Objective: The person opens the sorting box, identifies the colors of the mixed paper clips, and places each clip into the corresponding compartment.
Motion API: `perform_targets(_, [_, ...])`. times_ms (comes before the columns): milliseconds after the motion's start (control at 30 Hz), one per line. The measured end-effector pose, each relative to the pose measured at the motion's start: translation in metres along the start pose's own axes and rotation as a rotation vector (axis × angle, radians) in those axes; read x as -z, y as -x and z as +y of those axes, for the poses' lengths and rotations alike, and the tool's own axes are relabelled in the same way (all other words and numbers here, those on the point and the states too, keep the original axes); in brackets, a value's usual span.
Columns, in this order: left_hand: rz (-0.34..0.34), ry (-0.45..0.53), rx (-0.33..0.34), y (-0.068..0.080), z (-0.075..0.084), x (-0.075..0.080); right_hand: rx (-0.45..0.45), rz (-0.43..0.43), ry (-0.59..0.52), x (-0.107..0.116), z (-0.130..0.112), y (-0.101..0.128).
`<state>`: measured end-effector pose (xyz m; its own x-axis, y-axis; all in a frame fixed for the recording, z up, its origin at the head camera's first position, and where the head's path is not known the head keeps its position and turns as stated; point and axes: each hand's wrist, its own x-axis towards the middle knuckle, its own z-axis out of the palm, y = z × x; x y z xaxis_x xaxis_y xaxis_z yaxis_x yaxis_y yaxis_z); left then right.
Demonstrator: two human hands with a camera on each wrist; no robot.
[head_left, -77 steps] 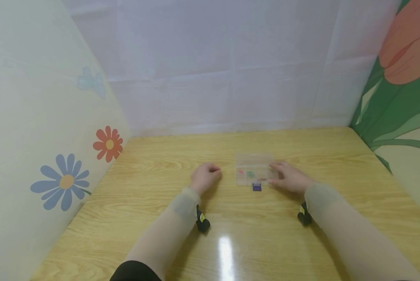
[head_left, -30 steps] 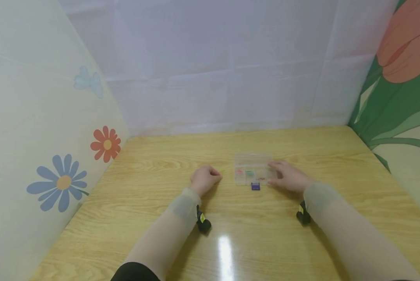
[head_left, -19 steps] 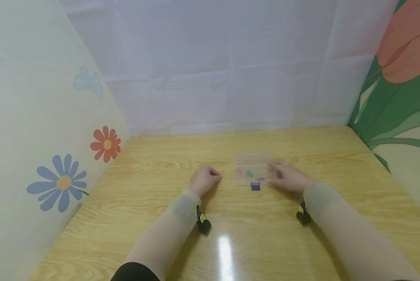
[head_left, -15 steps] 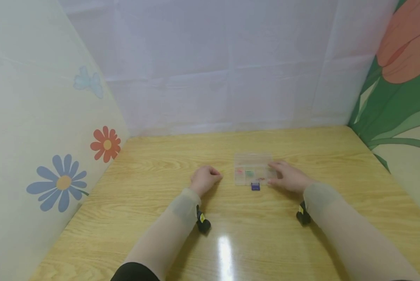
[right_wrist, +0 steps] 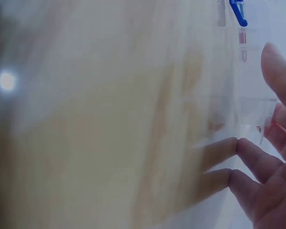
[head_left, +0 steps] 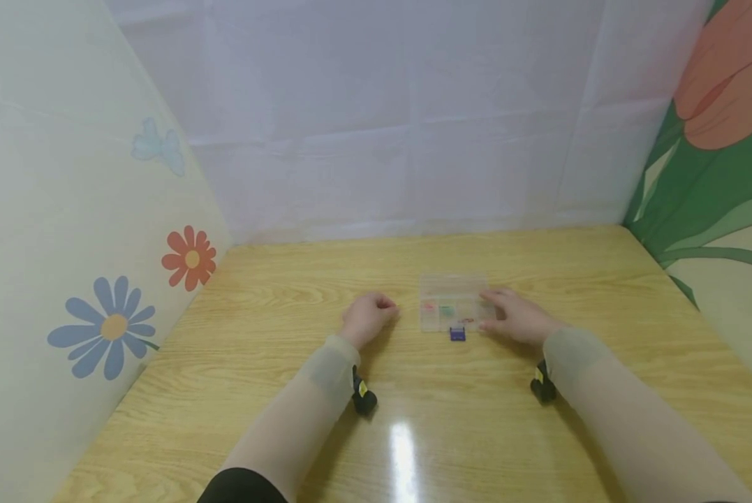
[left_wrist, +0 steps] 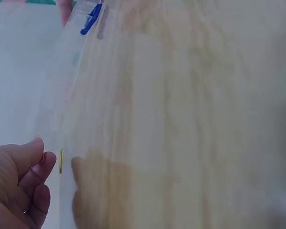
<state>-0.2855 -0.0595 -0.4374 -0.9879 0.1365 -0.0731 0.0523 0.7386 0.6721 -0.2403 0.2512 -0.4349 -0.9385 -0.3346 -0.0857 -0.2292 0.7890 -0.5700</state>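
Note:
A clear plastic compartment box [head_left: 431, 324] lies on the table with its lid tipped back and a blue-purple latch [head_left: 457, 334] at its front. Small pink, green and reddish bits lie in its compartments, too small to identify. My right hand [head_left: 521, 318] curves round the box's right end, thumb at the front and fingers farther back; two fingertips meet the tabletop in the right wrist view. Left of the box, my left hand [head_left: 368, 319] has curled fingers. Its thumb and index finger come together at a tiny red thing [left_wrist: 42, 157]. Close by, a thin yellow piece [left_wrist: 61, 160] lies on the table.
The wood-grain table [head_left: 275, 293] is glossy and mirrors the hands. A white cloth [head_left: 363, 140] hangs behind it. Flower-printed panels stand at the left and right. Black wrist cameras [head_left: 363, 397] sit on both wrists.
In the last half second the left hand has shifted slightly, with a wider gap showing between its curled fingers. The right hand and the box stay in place.

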Motion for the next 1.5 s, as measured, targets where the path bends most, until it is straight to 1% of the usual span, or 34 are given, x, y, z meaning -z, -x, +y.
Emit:
perform_targets(200, [0.0, 0.009, -0.008, -0.001, 0.004, -0.001, 0.01, 0.004, 0.004, 0.0, 0.001, 0.0])
perform_targets(433, [-0.01, 0.03, -0.026, -0.001, 0.009, -0.003, -0.017, -0.007, -0.021, -0.001, 0.0, 0.0])
perform_targets(733, [0.024, 0.0, -0.045, -0.004, 0.011, -0.004, -0.013, -0.01, -0.013, 0.0, -0.001, 0.001])
perform_targets(833, [0.025, -0.004, -0.049, -0.005, 0.013, -0.004, -0.013, -0.009, -0.011, 0.0, 0.0, 0.0])
perform_targets(1100, [0.016, 0.035, -0.05, -0.002, 0.022, -0.003, -0.016, -0.013, -0.018, 0.001, -0.003, 0.002])
perform_targets(1233, [0.011, 0.049, -0.039, -0.001, 0.026, -0.004, -0.023, -0.013, -0.022, 0.001, -0.003, 0.002])
perform_targets(1400, [0.014, 0.064, -0.022, -0.002, 0.028, -0.007, -0.022, -0.015, -0.019, 0.0, -0.003, 0.001])
perform_targets(1500, [0.014, 0.061, -0.026, -0.005, 0.029, -0.01, -0.019, -0.014, -0.014, 0.0, -0.003, 0.001])
